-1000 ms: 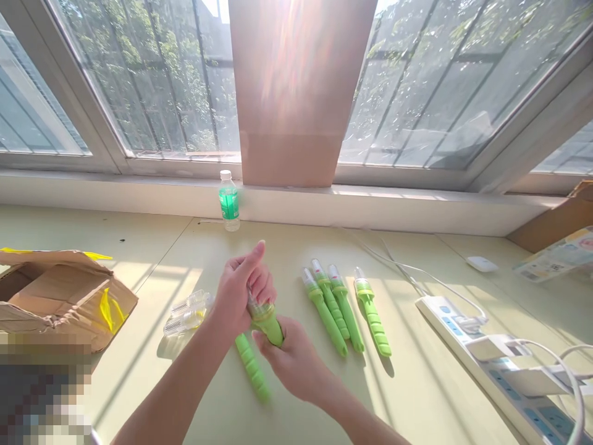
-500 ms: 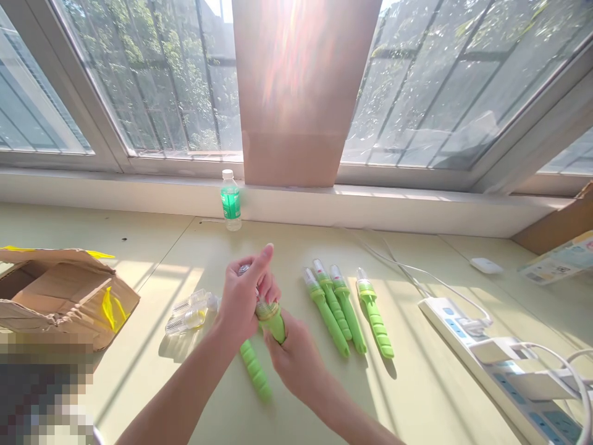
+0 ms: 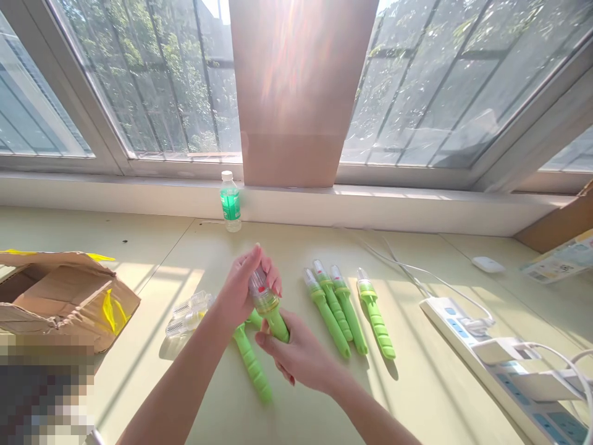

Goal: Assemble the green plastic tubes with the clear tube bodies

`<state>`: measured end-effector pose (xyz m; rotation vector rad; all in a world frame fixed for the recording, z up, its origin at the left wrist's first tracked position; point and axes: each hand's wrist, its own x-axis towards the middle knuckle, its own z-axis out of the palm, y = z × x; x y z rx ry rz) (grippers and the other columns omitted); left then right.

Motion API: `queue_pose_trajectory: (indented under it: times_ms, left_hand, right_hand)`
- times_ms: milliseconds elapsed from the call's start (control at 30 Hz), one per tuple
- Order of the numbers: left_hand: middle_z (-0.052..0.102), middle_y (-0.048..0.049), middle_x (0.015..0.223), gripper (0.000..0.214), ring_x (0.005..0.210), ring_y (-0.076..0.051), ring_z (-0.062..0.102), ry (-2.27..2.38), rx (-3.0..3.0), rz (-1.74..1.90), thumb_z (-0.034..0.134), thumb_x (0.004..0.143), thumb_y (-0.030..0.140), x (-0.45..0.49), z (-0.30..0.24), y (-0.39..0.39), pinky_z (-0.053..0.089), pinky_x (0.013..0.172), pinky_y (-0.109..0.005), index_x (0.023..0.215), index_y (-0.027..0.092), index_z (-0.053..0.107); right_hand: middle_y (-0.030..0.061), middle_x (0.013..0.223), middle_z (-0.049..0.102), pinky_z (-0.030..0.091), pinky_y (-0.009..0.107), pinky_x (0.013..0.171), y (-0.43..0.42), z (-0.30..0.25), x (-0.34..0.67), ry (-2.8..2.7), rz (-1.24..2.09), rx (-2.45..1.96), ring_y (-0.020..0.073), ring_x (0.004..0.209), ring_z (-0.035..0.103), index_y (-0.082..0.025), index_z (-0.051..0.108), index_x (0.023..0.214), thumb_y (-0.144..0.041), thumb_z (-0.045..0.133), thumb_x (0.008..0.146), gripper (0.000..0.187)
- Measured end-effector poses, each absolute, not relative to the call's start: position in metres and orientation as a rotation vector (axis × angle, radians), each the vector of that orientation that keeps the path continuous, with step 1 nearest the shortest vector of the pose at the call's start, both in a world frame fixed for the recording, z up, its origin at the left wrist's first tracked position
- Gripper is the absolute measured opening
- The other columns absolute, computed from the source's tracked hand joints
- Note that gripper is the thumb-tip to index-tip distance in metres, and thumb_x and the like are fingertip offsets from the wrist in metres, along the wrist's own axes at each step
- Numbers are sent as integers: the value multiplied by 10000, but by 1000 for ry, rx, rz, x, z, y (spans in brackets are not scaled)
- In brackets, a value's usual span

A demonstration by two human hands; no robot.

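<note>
Both my hands meet at a green-handled stick with a clear ribbed cap (image 3: 273, 318), tilted over the table. My right hand (image 3: 303, 352) grips its green handle from below. The fingers of my left hand (image 3: 238, 281) curl around the clear cap end, where a small red spot shows inside. Under my hands lies another green handle (image 3: 254, 364), its upper part hidden by my left arm and hand. Left of my left wrist are clear ribbed caps (image 3: 185, 318) lying together, partly covered by the forearm.
Several capped green sticks (image 3: 331, 309) lie to the right. A power strip (image 3: 491, 364) with plugs and white cables runs along the right edge. At left stands an open cardboard box (image 3: 88, 315) with yellow tape. A green-labelled bottle (image 3: 230, 203) stands by the window ledge.
My left hand has turned and shifted on the cap, so more of the clear end shows. My right hand has moved slightly right and down with the handle.
</note>
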<state>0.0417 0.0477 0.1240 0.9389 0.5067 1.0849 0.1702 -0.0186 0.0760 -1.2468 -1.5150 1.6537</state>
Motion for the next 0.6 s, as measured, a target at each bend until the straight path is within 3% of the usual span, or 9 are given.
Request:
queue_pose_trajectory:
  times_ms: [100, 167, 233, 300, 400, 500, 600]
  left_hand:
    - [665, -58, 867, 333, 870, -200, 640, 717, 1030, 1175, 668, 793, 504, 36, 119, 62, 520, 734, -322, 859, 183, 610]
    - [666, -81, 1031, 348, 1042, -227, 613, 777, 982, 1279, 669, 794, 499, 29, 118, 71, 503, 845, -355, 960, 197, 617]
    - [659, -85, 1068, 367, 1098, -241, 598, 751, 874, 1358, 653, 798, 518, 20, 120, 77, 479, 919, -401, 985, 205, 615]
    - [661, -88, 1057, 356, 1105, -249, 600, 687, 784, 1381, 634, 811, 517, 10, 124, 81, 469, 950, -436, 977, 202, 615]
    - [674, -75, 985, 304, 1026, -233, 634, 619, 678, 1382, 640, 810, 475, -1, 129, 81, 483, 938, -437, 920, 193, 616]
    - [679, -50, 893, 272, 880, -195, 661, 615, 602, 1343, 644, 804, 447, -4, 130, 82, 518, 859, -393, 863, 185, 610]
    - [675, -42, 831, 256, 765, -171, 657, 630, 571, 1302, 624, 817, 429, -3, 129, 83, 535, 759, -350, 827, 173, 606]
  right_hand:
    - [-44, 675, 480, 371, 246, 435, -14, 71, 172, -1607, 1088, -1411, 121, 489, 443, -243, 482, 962, -322, 487, 886, 110]
    - [0, 723, 546, 408, 289, 515, -7, 65, 178, -1674, 685, -1527, 164, 572, 501, -224, 511, 1001, -269, 474, 884, 130]
    - [62, 830, 625, 430, 321, 573, -1, 58, 185, -1717, 404, -1622, 209, 668, 575, -198, 526, 1074, -212, 460, 881, 204]
    - [121, 930, 665, 418, 321, 559, 5, 50, 191, -1788, 229, -1717, 232, 704, 621, -162, 511, 1189, -141, 454, 864, 331]
    - [148, 855, 691, 350, 308, 469, 9, 38, 196, -1967, 65, -1897, 233, 592, 627, -89, 449, 1328, -76, 455, 842, 486]
    - [93, 664, 667, 318, 288, 436, 9, 30, 194, -2115, 4, -2086, 230, 537, 626, -57, 434, 1365, -37, 462, 821, 545]
    - [52, 613, 645, 343, 265, 458, 9, 28, 191, -2151, 40, -2249, 214, 562, 645, -78, 424, 1389, 4, 471, 796, 601]
